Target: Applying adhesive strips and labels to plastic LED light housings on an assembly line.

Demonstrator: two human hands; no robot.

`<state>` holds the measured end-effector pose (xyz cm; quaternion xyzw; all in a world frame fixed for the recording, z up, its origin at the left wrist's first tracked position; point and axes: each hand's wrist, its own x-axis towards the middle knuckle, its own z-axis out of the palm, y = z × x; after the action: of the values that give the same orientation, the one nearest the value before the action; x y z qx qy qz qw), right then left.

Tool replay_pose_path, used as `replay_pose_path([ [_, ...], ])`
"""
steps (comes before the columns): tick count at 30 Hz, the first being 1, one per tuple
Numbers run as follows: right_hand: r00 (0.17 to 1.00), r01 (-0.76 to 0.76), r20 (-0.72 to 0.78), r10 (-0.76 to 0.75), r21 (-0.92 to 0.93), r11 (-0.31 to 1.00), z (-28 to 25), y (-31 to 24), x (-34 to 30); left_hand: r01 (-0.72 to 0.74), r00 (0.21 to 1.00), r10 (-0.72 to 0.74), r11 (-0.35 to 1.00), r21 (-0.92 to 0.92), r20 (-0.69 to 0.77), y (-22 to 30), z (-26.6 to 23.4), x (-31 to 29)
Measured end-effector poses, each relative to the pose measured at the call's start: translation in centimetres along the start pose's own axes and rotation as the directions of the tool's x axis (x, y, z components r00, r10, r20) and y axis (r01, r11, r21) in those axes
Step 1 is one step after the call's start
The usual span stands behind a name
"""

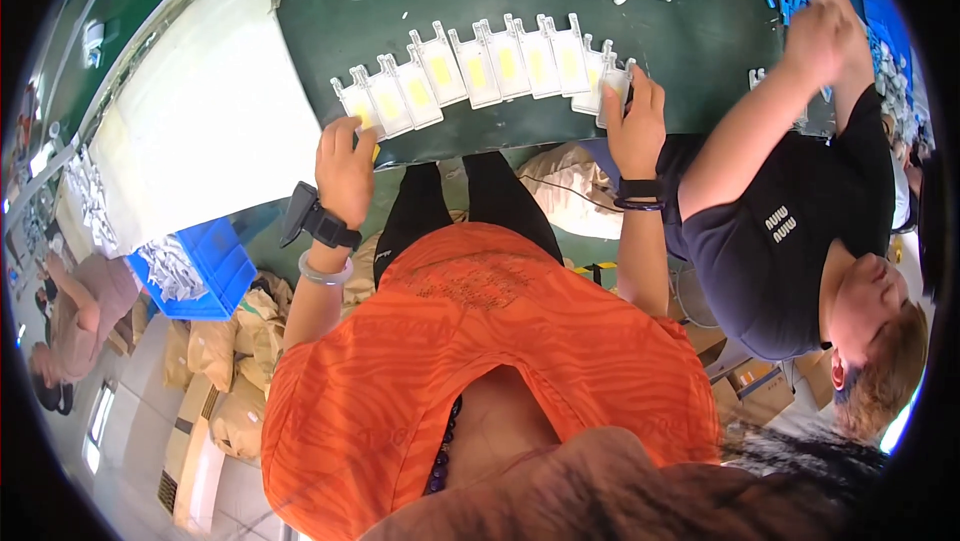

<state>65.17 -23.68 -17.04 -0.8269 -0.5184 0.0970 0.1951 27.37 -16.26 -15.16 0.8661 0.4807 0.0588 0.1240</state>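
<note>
Left hand [344,173] and right hand [637,131] are bracketing the white panel row [507,61]; I'm not seeing whether they're gripping. Flagging: uneven pushing could buckle it over the tabletop's [465,128] near edge.

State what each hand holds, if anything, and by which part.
The right hand seems to grip the row's rightmost panel by its outer edge. The left hand touches the leftmost panel's lower end; grip unclear.

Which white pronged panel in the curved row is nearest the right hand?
The rightmost panel: the right hand is at it, whereas the leftmost panel is by the left hand and the panels between lie farther off.
</note>
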Motion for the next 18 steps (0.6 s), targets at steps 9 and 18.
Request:
replay_pose_path([
  [9,0.942,0.317,-0.102,-0.320,-0.045,0.947,-2.2,0.9,5.3,-0.084,0.994,0.091,0.989,-0.120,0.055,-0.2,-1.7,1.6],
  [18,0.850,0.515,0.225,-0.476,-0.164,0.841,1.1,-3.1,2.2,-0.165,0.985,0.165,0.986,-0.013,0.041,2.8,3.8,4.9],
])
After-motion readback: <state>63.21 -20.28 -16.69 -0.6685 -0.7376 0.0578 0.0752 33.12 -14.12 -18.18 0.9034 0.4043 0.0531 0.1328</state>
